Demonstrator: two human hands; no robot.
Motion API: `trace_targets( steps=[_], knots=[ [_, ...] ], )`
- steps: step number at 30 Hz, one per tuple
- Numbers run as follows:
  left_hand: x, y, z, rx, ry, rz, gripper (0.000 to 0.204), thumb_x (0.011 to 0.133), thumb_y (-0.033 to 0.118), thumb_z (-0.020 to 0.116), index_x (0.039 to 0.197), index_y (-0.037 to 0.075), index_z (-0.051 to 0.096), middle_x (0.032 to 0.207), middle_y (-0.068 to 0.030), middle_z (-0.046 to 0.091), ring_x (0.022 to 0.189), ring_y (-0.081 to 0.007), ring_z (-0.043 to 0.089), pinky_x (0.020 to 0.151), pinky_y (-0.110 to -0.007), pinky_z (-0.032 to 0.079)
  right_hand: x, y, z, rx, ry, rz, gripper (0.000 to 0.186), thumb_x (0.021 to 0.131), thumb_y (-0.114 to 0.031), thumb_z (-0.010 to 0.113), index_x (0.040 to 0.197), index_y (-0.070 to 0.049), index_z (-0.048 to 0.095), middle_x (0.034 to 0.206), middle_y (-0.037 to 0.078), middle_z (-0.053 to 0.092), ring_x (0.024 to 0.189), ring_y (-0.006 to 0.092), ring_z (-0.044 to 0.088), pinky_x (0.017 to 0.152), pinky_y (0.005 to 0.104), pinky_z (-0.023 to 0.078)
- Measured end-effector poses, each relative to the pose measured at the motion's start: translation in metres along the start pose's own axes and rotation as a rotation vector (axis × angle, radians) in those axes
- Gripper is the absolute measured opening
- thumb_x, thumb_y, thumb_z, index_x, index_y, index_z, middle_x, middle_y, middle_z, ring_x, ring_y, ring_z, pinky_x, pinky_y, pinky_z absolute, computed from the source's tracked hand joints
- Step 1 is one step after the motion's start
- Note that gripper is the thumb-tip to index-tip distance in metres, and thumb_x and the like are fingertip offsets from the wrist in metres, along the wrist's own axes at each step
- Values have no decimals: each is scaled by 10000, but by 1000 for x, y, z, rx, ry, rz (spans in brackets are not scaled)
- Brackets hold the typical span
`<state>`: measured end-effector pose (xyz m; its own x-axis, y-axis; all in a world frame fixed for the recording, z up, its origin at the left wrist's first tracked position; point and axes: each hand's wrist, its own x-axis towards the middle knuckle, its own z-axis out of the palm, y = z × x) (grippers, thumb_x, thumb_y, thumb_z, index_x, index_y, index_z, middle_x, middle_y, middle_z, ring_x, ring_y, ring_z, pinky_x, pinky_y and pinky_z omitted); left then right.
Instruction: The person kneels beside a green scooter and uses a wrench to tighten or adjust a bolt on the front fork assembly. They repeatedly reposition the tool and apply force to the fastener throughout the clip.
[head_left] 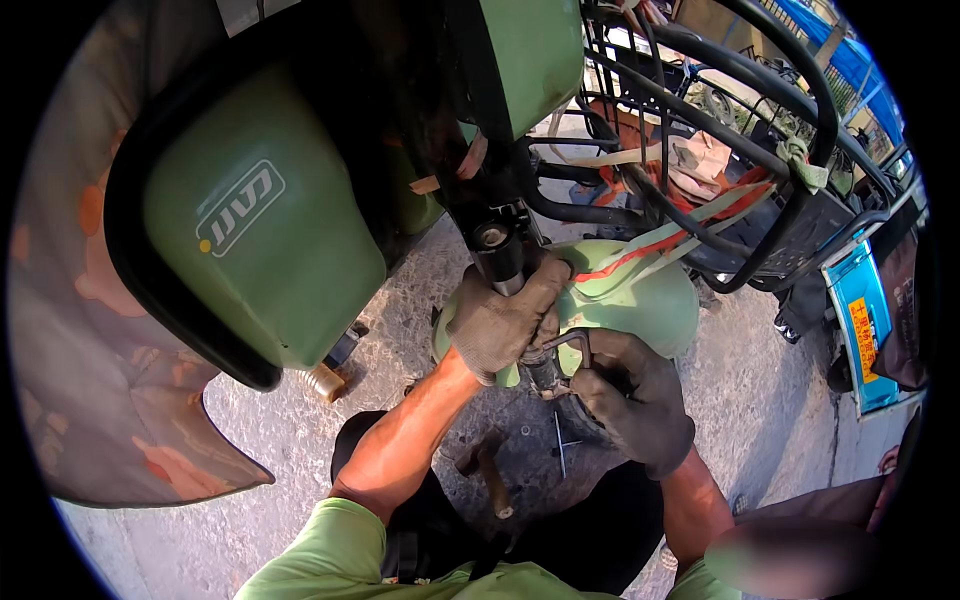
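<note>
My left hand (505,315) in a knitted grey glove is wrapped round the steering tube (492,250) of a green vehicle, just below its black upper end. My right hand (635,400), also gloved, grips a dark bent metal tool (577,340), perhaps a hex key, at a metal fitting (545,372) lower on the tube. A rounded green mudguard (655,300) lies behind both hands. On the ground below are a wooden-handled hammer (495,485) and a thin metal tool (560,450).
A green body panel (250,260) and a patterned cloth (90,390) fill the left. Black tube racks (745,250) with tied straps stand upper right, beside a blue vehicle panel (845,290). A brass-coloured cylinder (322,383) lies left. Another person (820,510) appears lower right.
</note>
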<state>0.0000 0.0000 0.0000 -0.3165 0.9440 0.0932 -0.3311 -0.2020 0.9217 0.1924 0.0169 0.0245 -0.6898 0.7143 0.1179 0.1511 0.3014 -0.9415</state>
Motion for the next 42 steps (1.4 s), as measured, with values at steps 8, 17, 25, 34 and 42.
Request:
trace_targets(
  steps=[8,17,25,34,42],
  knots=[
    [3,2,-3,-25,23,3,170,915,154,675,874,-7,638,558,-31,565,421,-103,523,375,-246,364,62,-29,36,-137,435,-87,318,885,-39,596,1196,19,625,857,115,661,702,130,612,655,285,507],
    [1,6,-5,-230,-17,-147,140,916,140,676,982,21,640,662,-28,601,470,-103,551,401,-252,402,66,-44,34,-433,460,-60,334,885,-82,600,1209,-6,634,935,173,689,783,203,672,712,322,519],
    [20,-30,-21,605,-4,747,88,892,107,639,959,57,667,747,-24,611,571,-84,581,464,-253,418,78,-33,30,-628,513,-141,326,894,-73,598,1211,-8,637,989,186,697,884,255,694,777,341,529],
    [5,-10,-18,33,-109,114,186,901,224,665,915,38,665,647,-28,626,521,-117,609,482,-279,485,71,-35,32,-666,498,-178,330,896,-72,600,1220,-24,637,1018,204,687,919,322,687,791,377,530],
    [5,-8,-21,219,-164,49,181,851,9,630,1012,67,688,967,-50,659,844,-123,653,617,-247,497,63,-35,37,-513,524,32,301,888,-104,614,1166,7,648,996,231,683,912,352,691,799,387,538]
  ],
)
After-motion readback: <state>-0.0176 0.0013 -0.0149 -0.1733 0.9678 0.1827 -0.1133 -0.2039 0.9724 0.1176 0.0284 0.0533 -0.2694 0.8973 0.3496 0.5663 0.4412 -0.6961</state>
